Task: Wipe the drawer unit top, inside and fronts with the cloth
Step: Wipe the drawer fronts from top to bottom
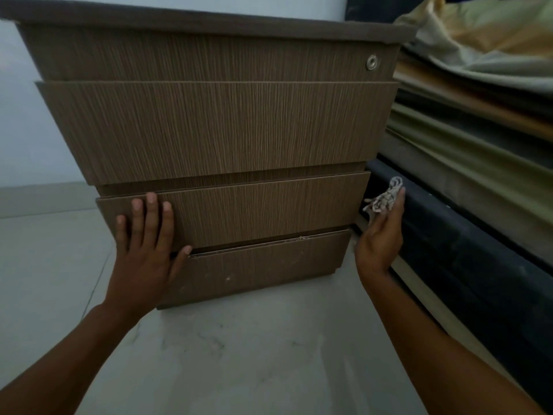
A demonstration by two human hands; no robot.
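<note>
Patterned cloth (383,198) sits bunched in the right hand (380,235), pinched by the fingers beside the drawer unit (221,127). Left hand (146,244) lies flat, fingers spread, on the third drawer front (254,205). Specks on the bottom front (257,268) suggest wiping remains — progress otherwise unclear.

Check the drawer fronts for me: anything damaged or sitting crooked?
Yes. The bottom drawer front has a chipped, ragged top edge and pale scuffs. The fronts also aren't flush; the second drawer front juts out past the ones below, so they look unevenly closed.
</note>
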